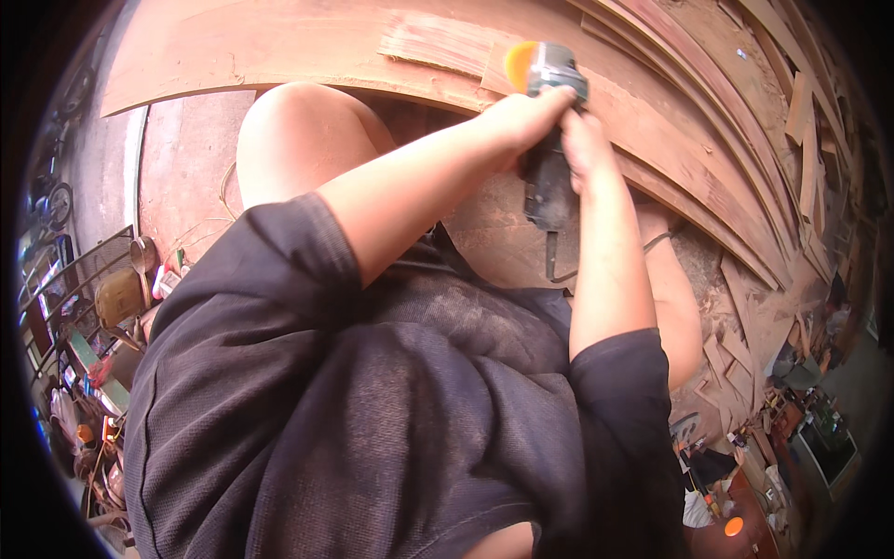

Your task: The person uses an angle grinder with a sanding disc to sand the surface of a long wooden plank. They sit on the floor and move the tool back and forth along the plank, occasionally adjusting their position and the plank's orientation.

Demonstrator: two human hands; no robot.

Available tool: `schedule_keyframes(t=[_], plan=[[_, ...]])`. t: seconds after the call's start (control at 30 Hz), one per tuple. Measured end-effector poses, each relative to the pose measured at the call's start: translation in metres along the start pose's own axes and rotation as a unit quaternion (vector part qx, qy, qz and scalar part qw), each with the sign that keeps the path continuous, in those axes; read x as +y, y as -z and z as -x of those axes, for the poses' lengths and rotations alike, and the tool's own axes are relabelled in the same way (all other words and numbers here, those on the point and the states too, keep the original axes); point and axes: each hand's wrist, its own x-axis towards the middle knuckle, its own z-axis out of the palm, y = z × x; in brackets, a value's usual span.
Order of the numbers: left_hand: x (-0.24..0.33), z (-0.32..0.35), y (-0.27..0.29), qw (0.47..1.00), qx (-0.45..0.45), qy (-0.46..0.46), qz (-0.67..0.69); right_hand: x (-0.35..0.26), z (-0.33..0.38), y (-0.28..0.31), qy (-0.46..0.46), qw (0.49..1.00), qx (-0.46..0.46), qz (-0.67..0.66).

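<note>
A dark angle grinder (548, 191) with a silvery head and a yellow disc (520, 65) is held out in front of me, over the near side of a long wooden board (279, 56). Around its body near the head closes my left hand (533, 119). My right hand (586, 151) grips the same body from the right side, just behind the left. Most fingers of both hands are hidden or blurred. I cannot tell whether the disc touches the wood. Beside it lies a shorter, rough-faced wood piece (433, 42) on the board.
The grinder's cord (551, 261) trails down between my legs. Long wooden strips (694, 70) are stacked to the right, with offcuts (731, 359) below them. Mixed tools and clutter fill the far left and lower right, including an orange disc (734, 527) and a metal rack (102, 256).
</note>
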Motion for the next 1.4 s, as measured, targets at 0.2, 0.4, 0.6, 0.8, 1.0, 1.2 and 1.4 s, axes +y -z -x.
schedule_keyframes(t=[0.2,0.4,0.6,0.8,1.0,1.2,1.4], plan=[[0.006,0.005,0.023,0.993,0.104,-0.015,-0.047,-0.011,-0.02,-0.031,0.015,0.994,-0.057,0.094],[0.008,-0.017,-0.029,0.995,-0.032,0.017,-0.095,-0.001,-0.002,0.038,-0.016,1.0,0.015,-0.007],[0.018,-0.037,-0.073,0.972,-0.077,0.032,-0.22,0.021,0.005,0.088,-0.034,0.991,0.078,-0.107],[0.0,-0.033,-0.007,0.989,-0.017,-0.021,-0.146,-0.005,0.003,0.01,0.001,0.998,0.016,-0.068],[0.007,0.003,0.036,0.993,0.053,-0.02,-0.103,-0.017,-0.008,-0.038,0.003,0.994,-0.041,0.105],[-0.002,-0.021,-0.01,0.982,0.025,-0.035,-0.181,-0.011,0.005,0.016,-0.014,0.999,-0.029,0.015],[0.009,-0.043,-0.072,0.974,-0.079,0.013,-0.213,0.007,0.007,0.083,-0.065,0.989,0.047,-0.123]])
